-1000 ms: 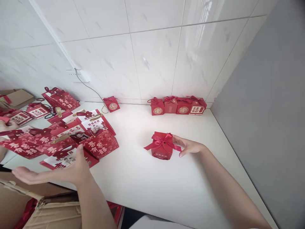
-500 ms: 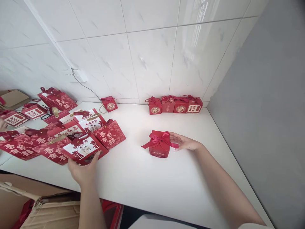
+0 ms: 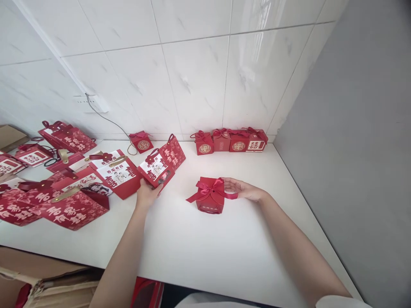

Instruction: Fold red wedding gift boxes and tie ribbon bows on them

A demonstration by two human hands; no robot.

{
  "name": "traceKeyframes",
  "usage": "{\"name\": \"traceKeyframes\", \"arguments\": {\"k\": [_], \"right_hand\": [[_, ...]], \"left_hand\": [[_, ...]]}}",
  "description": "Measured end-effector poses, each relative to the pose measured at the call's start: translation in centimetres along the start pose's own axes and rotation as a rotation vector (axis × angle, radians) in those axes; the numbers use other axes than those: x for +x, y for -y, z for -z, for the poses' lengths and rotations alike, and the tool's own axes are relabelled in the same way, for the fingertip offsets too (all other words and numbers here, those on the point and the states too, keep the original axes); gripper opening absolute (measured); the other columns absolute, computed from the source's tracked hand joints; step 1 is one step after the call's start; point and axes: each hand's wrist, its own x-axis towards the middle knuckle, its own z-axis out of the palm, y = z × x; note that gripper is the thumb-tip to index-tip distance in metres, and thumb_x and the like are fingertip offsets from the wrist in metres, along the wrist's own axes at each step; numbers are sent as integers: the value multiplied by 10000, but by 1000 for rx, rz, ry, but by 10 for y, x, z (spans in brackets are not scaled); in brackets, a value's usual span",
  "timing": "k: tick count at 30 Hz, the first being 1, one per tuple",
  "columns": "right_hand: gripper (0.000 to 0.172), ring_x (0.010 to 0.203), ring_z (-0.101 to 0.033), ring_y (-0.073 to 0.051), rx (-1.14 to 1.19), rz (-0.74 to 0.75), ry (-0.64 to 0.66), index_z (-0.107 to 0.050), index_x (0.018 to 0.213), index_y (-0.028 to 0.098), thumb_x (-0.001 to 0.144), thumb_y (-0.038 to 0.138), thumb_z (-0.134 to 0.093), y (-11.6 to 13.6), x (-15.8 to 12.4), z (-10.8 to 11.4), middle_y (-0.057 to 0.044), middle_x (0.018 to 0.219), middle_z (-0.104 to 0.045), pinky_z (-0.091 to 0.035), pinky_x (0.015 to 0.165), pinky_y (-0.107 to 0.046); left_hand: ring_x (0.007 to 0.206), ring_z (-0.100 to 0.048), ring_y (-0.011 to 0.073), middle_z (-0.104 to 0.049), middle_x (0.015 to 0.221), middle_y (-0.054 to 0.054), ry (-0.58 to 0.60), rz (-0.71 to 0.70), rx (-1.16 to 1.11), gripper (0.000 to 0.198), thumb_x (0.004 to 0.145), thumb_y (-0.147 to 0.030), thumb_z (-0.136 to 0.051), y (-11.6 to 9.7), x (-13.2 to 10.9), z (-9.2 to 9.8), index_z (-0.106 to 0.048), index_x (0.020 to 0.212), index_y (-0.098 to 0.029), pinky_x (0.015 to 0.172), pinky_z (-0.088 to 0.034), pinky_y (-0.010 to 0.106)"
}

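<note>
My left hand is closed around the lower edge of a red gift box with a cartoon couple on a white panel. Just behind that box stands a red floral gift box with white lettering, touching it or nearly so. To the right, a red box tied with a satin bow sits on the white table. Against its right side lie the stretched fingers of my right hand, near one ribbon tail; some fingertips are hidden behind the box.
Several red gift boxes with handles crowd the left, among them a floral one. A row of small red boxes lines the tiled wall, and a single small box stands beside a grey cord. An opened cardboard carton is below the table edge.
My left hand has moved the couple-print box right and away from me, and the floral box beside it has shifted the same way. My right hand stays at the bow-tied box.
</note>
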Motion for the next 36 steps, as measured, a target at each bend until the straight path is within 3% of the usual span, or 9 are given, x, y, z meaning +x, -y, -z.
{"name": "traceKeyframes", "arguments": {"k": [7,10,15,19,21,26,31,34,36], "right_hand": [[686,1301,-434,-233,48,5,-21,-428,1386,287,773,298,-735,-1,3,1,-86,1420,-458,-310,1119,-462],[635,1295,-441,-224,63,1,-41,-432,1386,269,812,320,-699,0,4,2,-92,1410,-468,-308,1120,-454],[623,1306,-435,-221,122,23,-21,-442,1377,270,814,313,-705,-2,4,5,-89,1398,-482,-279,1135,-455],[609,1306,-443,-231,147,10,-23,-448,1373,262,820,321,-698,-3,5,8,-97,1403,-479,-295,1125,-466],[597,1294,-460,-231,155,10,-26,-450,1372,255,828,324,-688,-3,6,9,-100,1389,-493,-301,1124,-462],[572,1266,-491,-230,173,11,-30,-458,1364,253,839,319,-675,-1,7,9,-99,1369,-512,-309,1121,-460],[564,1241,-517,-230,180,10,-46,-475,1347,250,828,324,-684,-2,7,9,-100,1348,-532,-319,1115,-459],[566,1234,-526,-235,186,-5,-57,-475,1347,253,826,323,-686,-4,6,9,-102,1354,-531,-323,1111,-470],[561,1256,-507,-235,199,-7,-54,-469,1353,254,835,318,-676,-4,5,8,-101,1378,-512,-317,1117,-471]], "left_hand": [[487,-646,185,-683,716,48,-15,-22,-113,606,703,-408,-720,-34,42,-62,-371,1132,-161,555,-560,307],[518,-652,193,-675,694,39,-35,-59,-89,569,725,-428,-692,-41,51,-79,-377,1119,-165,596,-546,311],[583,-659,183,-659,709,1,-23,-173,-72,573,646,-455,-750,-48,53,-96,-442,1059,-204,617,-525,276],[577,-650,147,-653,790,4,-221,-116,-170,644,688,-370,-727,-46,55,-98,-375,1200,-199,619,-535,261],[535,-637,149,-656,819,36,-250,-43,-205,659,712,-378,-710,-46,61,-96,-353,1221,-163,583,-542,283],[553,-632,151,-660,833,76,-150,-45,-224,736,720,-384,-719,-60,84,-103,-350,1282,-84,597,-549,303],[829,-658,171,-602,1136,160,0,-146,-269,1001,748,-236,-691,-79,95,-117,-20,1483,-134,645,-552,267],[960,-625,209,-526,1252,179,-1,-324,-172,861,749,-229,-675,-77,79,-100,-201,1460,-133,765,-560,337],[1093,-563,247,-505,1271,158,-163,-529,-41,703,755,-267,-669,-70,59,-73,-369,1379,-142,920,-505,391]]}}
